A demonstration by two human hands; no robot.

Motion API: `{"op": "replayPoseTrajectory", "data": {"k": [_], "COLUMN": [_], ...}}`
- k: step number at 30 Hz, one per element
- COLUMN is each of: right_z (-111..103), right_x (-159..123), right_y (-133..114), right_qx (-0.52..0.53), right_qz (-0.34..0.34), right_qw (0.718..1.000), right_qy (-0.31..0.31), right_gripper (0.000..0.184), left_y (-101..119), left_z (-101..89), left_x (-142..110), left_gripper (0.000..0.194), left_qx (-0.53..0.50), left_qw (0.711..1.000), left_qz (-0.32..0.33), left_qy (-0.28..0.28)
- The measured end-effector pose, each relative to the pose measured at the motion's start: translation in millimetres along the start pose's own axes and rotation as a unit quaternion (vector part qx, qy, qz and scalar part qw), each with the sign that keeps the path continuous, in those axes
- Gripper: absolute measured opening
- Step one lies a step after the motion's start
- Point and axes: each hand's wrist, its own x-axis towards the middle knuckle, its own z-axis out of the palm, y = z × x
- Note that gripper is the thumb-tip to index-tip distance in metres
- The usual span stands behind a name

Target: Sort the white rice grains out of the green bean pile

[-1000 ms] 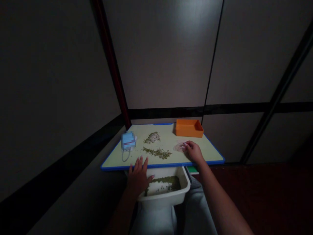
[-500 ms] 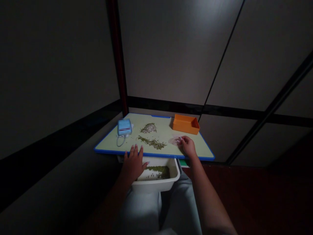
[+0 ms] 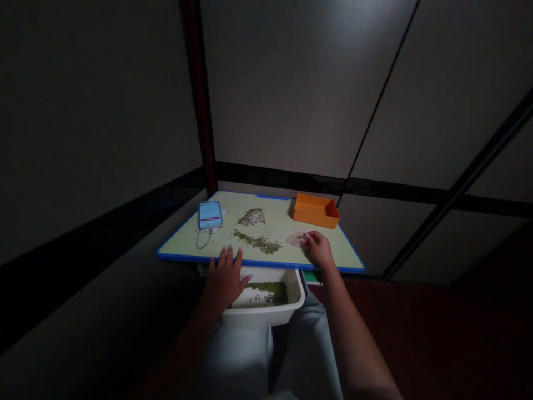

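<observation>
My left hand (image 3: 225,278) rests with spread fingers on the front edge of the pale tabletop (image 3: 233,200), holding nothing. At the right, my right hand (image 3: 320,250) is closed in a pinch beside a round, pinkish see-through patch (image 3: 295,239); whatever lies between its fingertips is too small to make out. Between the hands, a strip of small green grains (image 3: 260,243) lies across the top. Behind it sits a heap of mixed whitish and green grains (image 3: 252,216). Below the tabletop, a white tub (image 3: 266,318) holds more green grains (image 3: 272,291), partly covered by my left hand.
An orange open box (image 3: 314,214) stands at the back right of the tabletop. At the left, a device with a blurred screen (image 3: 210,214) has a looped cable (image 3: 203,240). Wall panels (image 3: 283,100) rise close behind, and my legs (image 3: 237,361) are under the tub.
The view has shifted very slightly, so the tabletop appears a touch further left. Both hands keep their places and poses.
</observation>
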Motion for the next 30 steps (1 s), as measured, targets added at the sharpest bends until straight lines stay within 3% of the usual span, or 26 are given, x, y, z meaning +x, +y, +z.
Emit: {"op": "replayPoseTrajectory", "data": {"k": [23,30], "right_z": [-1,3], "right_x": [-4,-7], "right_y": [-10,-22], "right_qx": [0.033,0.077], "right_qz": [0.008,-0.006], "right_qw": [0.999,0.994], "right_qy": [-0.011,-0.081], "right_gripper": [0.024,0.02], "left_y": [-1,-3], "left_z": [-1.5,1.4], "left_x": [-1,2], "left_gripper": [0.065,0.064], "left_qx": [0.003,0.001], "left_qw": [1.0,1.0], "left_qz": [0.001,0.004], "left_qy": [-0.022,-0.017]}}
